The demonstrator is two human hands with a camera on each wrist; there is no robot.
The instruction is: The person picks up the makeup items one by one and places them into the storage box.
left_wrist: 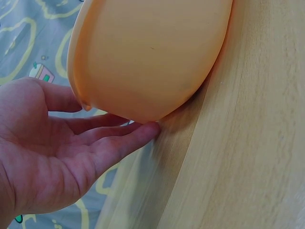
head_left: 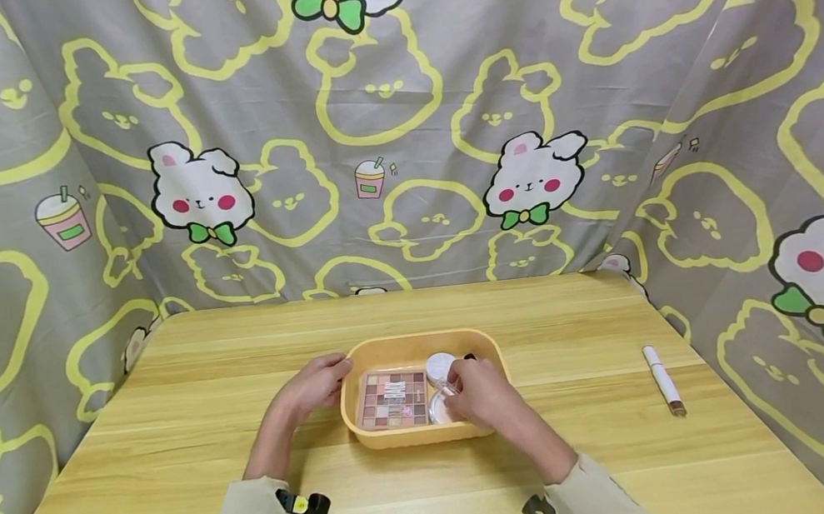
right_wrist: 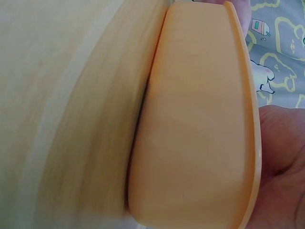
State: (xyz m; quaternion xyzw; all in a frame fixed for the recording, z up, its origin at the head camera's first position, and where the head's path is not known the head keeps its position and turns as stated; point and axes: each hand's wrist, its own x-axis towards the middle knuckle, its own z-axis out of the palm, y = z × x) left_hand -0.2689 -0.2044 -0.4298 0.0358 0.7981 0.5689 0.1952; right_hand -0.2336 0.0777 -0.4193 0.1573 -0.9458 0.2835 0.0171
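Observation:
A yellow-orange plastic basket (head_left: 431,434) stands on the table. My left hand (head_left: 319,381) holds its left end, with the thumb at the rim and the fingers along the outer wall in the left wrist view. Reaching in over the right side, my right hand (head_left: 481,392) pinches the edge of a clear round powder compact (head_left: 439,411). A white round case (head_left: 439,365) lies just behind that compact. In the basket's left half rests an eyeshadow palette (head_left: 382,402) with many coloured squares. The right wrist view shows mainly the basket's outer wall (right_wrist: 195,119); the right fingertips are hidden there.
A white tube (head_left: 663,381) with a brown end lies on the wooden table (head_left: 585,473), off to the right. Something small and black (head_left: 470,356) shows in the basket behind my right hand. A patterned grey curtain (head_left: 274,95) borders the back and sides.

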